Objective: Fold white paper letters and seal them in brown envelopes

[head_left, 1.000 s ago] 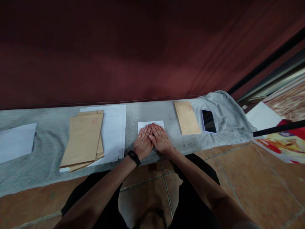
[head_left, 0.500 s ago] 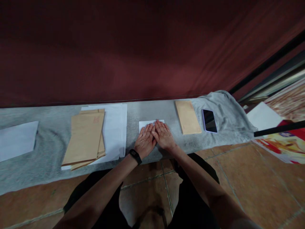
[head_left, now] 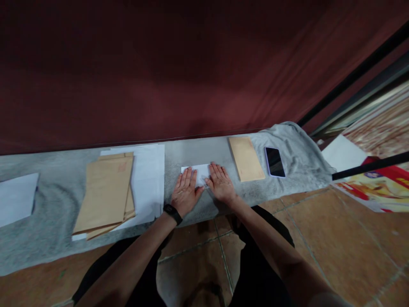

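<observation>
A small white folded sheet of paper [head_left: 202,173] lies on the grey cloth in front of me, partly covered by both hands. My left hand [head_left: 184,190], with a black band on its wrist, rests flat on the paper's left end, fingers stretched out. On the right end, my right hand [head_left: 221,183] presses flat with its fingers extended. A strip of white paper shows between the two hands. To the right of my right hand lies a brown envelope [head_left: 246,158]. Left of my left hand are white sheets [head_left: 148,179] with a stack of brown envelopes [head_left: 107,192] on them.
A phone [head_left: 275,162] lies beyond the single envelope. Another white sheet [head_left: 17,198] is at the far left of the grey cloth [head_left: 57,230]. A dark red surface [head_left: 179,85] rises behind. At right are black bars and a colourful printed box [head_left: 377,185].
My hands were side by side, touching, at the paper's middle. The left hand has slid left and they are now apart, baring paper between them. The view has shifted slightly.
</observation>
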Available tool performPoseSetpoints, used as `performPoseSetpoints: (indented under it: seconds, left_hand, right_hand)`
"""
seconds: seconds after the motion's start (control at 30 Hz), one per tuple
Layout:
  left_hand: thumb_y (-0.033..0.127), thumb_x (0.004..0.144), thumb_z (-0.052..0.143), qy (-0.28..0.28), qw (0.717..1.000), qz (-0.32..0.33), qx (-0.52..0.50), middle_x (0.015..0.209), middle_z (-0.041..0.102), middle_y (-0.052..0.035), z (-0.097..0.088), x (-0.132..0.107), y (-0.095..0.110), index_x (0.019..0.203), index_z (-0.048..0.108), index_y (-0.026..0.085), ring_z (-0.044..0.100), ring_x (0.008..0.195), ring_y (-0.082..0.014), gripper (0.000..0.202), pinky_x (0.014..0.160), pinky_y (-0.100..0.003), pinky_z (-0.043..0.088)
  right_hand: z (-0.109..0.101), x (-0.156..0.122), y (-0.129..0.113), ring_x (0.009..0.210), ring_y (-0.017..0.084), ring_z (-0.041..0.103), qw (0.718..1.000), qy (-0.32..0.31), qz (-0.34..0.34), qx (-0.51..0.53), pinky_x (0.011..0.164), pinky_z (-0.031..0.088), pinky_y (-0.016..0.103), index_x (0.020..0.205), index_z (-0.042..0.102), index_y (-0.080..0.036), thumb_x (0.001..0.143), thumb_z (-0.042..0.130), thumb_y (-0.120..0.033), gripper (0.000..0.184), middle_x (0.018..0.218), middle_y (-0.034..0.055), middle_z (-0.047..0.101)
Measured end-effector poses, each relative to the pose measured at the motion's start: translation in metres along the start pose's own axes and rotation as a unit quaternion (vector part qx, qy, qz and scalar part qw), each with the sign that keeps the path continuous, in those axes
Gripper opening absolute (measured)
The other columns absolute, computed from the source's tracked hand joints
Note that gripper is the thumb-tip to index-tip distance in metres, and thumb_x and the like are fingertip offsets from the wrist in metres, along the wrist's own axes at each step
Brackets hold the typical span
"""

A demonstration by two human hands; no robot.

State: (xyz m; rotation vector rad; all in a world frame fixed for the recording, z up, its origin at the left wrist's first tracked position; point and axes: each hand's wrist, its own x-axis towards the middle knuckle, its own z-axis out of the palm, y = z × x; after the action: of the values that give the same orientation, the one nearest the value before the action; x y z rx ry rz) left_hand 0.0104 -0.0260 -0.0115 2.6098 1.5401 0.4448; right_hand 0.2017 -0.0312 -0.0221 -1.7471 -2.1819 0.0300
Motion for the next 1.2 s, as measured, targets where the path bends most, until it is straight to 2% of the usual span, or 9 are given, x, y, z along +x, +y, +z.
performPoseSetpoints:
  seconds: [0.37, 0.57, 0.67, 0.73, 0.8, 1.0, 1.2]
  left_hand:
    - [0.057, 0.1, 0.033, 0.027, 0.999, -0.036, 0.003, 0.16, 0.033, -0.0259, -0.002, 0.001, -0.017, 0.154, 0.032, 0.0, 0.027, 0.153, -0.0347, 0.078, 0.123, -0.054, 0.025]
    - [0.055, 0.099, 0.038, 0.015, 0.999, -0.049, 0.01, 0.16, 0.033, -0.0259, -0.009, 0.001, -0.023, 0.153, 0.033, 0.001, 0.027, 0.152, -0.0361, 0.077, 0.122, -0.057, 0.025]
    - [0.051, 0.098, 0.046, -0.026, 1.0, 0.01, 0.002, 0.163, 0.031, -0.0208, -0.018, 0.0, -0.022, 0.152, 0.04, 0.008, 0.027, 0.153, -0.0345, 0.07, 0.123, -0.056, 0.026]
    - [0.043, 0.097, 0.048, -0.068, 0.995, 0.067, -0.007, 0.162, 0.036, -0.015, -0.024, -0.002, -0.021, 0.149, 0.046, 0.015, 0.031, 0.152, -0.0311, 0.059, 0.123, -0.056, 0.025]
    - [0.034, 0.097, 0.049, -0.097, 0.99, 0.098, -0.011, 0.159, 0.043, -0.0109, -0.029, -0.002, -0.022, 0.146, 0.051, 0.02, 0.036, 0.149, -0.0283, 0.052, 0.124, -0.055, 0.025]
    - [0.015, 0.088, 0.051, -0.122, 0.985, 0.118, -0.028, 0.155, 0.049, -0.0076, -0.037, 0.001, -0.031, 0.141, 0.056, 0.023, 0.041, 0.147, -0.0243, 0.054, 0.123, -0.049, 0.03]
    - [0.009, 0.088, 0.05, -0.126, 0.984, 0.121, -0.022, 0.151, 0.054, -0.0106, -0.041, 0.005, -0.035, 0.136, 0.06, 0.02, 0.047, 0.143, -0.0248, 0.051, 0.119, -0.046, 0.037]
  right_hand:
    - [-0.003, -0.004, 0.009, 0.15, 0.03, 0.034, 1.0, 0.005, 0.016, 0.002, 0.123, 0.029, 0.05, 0.156, 0.033, -0.005, 0.106, 0.038, -0.045, 0.064, 0.16, 0.0189, 0.037]
    - [-0.003, -0.007, 0.012, 0.15, 0.032, 0.034, 1.0, 0.006, 0.024, 0.008, 0.123, 0.029, 0.05, 0.156, 0.034, -0.005, 0.105, 0.042, -0.045, 0.065, 0.16, 0.0196, 0.038]
    - [-0.005, -0.007, 0.013, 0.15, 0.031, 0.034, 1.0, 0.002, 0.026, 0.012, 0.124, 0.029, 0.049, 0.155, 0.036, -0.004, 0.105, 0.042, -0.044, 0.064, 0.16, 0.0195, 0.037]
    - [-0.007, -0.005, 0.013, 0.15, 0.031, 0.033, 1.0, -0.002, 0.026, 0.017, 0.124, 0.029, 0.048, 0.154, 0.038, -0.004, 0.105, 0.042, -0.042, 0.062, 0.16, 0.0191, 0.038]
    - [-0.01, -0.004, 0.014, 0.15, 0.03, 0.033, 0.999, -0.008, 0.028, 0.024, 0.123, 0.03, 0.048, 0.153, 0.04, -0.005, 0.106, 0.041, -0.04, 0.059, 0.16, 0.0181, 0.039]
    - [-0.018, 0.001, 0.013, 0.148, 0.029, 0.037, 0.998, -0.019, 0.041, 0.043, 0.123, 0.032, 0.048, 0.151, 0.045, -0.008, 0.106, 0.04, -0.033, 0.052, 0.158, 0.0162, 0.043]
    - [-0.022, 0.01, 0.025, 0.143, 0.024, 0.046, 0.995, -0.028, 0.038, 0.082, 0.122, 0.036, 0.044, 0.143, 0.055, -0.01, 0.102, 0.038, -0.017, 0.046, 0.152, 0.0143, 0.051]
